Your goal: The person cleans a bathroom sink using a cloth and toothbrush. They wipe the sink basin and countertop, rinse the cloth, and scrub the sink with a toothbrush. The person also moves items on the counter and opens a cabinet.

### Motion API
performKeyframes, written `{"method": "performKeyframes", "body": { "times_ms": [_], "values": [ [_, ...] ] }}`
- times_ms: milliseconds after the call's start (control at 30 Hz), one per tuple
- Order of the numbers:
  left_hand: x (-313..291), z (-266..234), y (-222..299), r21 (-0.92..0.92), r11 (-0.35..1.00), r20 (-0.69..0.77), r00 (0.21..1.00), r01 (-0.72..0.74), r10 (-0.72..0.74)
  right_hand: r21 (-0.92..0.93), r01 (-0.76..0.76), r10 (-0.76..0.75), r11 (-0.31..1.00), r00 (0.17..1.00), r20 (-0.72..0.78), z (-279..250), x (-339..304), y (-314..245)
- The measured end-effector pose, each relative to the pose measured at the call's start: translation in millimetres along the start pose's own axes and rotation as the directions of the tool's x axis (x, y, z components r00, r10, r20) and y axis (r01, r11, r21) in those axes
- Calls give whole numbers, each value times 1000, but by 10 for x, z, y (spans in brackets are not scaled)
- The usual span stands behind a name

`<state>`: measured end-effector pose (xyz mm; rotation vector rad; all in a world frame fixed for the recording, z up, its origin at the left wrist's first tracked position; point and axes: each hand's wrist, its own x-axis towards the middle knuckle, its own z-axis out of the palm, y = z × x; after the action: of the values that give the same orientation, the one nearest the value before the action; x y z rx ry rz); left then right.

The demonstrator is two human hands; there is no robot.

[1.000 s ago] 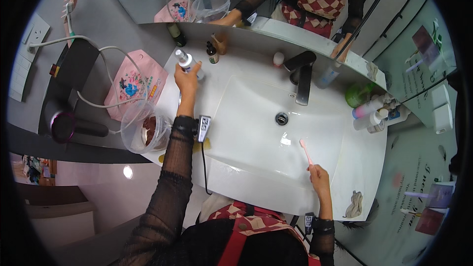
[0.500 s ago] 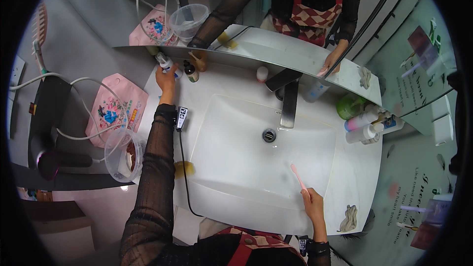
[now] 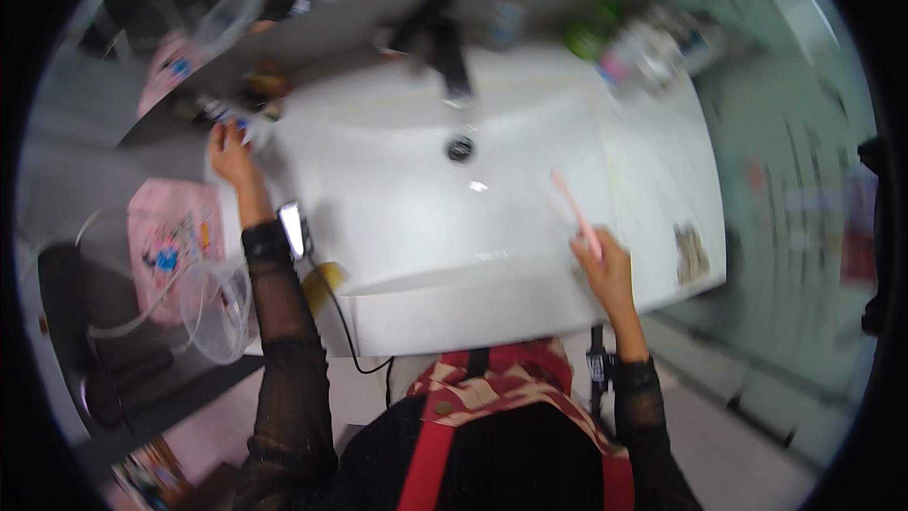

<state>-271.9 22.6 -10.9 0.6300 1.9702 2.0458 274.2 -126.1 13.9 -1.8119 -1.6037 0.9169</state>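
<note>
My left hand (image 3: 233, 157) is at the back left corner of the washbasin (image 3: 378, 322), its fingers closed around a small white bottle (image 3: 241, 122) with blue on its label. Motion blur smears the fingertips and the bottle. In my right hand (image 3: 605, 267), over the basin's right side, is a pink toothbrush (image 3: 579, 211), gripped by the handle. Its head points up and away, toward the tap side. The black tap (image 3: 449, 57) stands behind the drain (image 3: 460, 149), and small drops of water lie in the bowl.
Several bottles (image 3: 643, 57) crowd the back right corner. A grey cloth (image 3: 691, 254) lies on the right rim. Left of the basin are a pink pouch (image 3: 175, 246), a clear plastic tub (image 3: 216, 312) and a looped white cable. A yellow sponge (image 3: 323, 286) sits by my left forearm.
The view has swung, so the basin sits higher and further left in the picture. My left hand stays at the white bottle; my right still holds the toothbrush over the bowl.
</note>
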Motion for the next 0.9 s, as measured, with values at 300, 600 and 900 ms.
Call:
{"method": "performKeyframes", "body": {
  "times_ms": [300, 600, 900],
  "values": [
    [-3508, -42, 637, -223, 819, 969, -214, -528, 126, 783, -69, 677, 618, 554, -485, 45, -1404, 1126],
    [-4348, -495, 293, -372, 348, 909, -414, -861, -52, 969, 9, 666, 246, 725, -176, 552, -1176, 1949],
    [-4427, -483, 263, -384, 196, 900, -414, -902, -141, 990, 141, 394, -26, 911, -119, 576, -1118, 1967]
  ]
}}
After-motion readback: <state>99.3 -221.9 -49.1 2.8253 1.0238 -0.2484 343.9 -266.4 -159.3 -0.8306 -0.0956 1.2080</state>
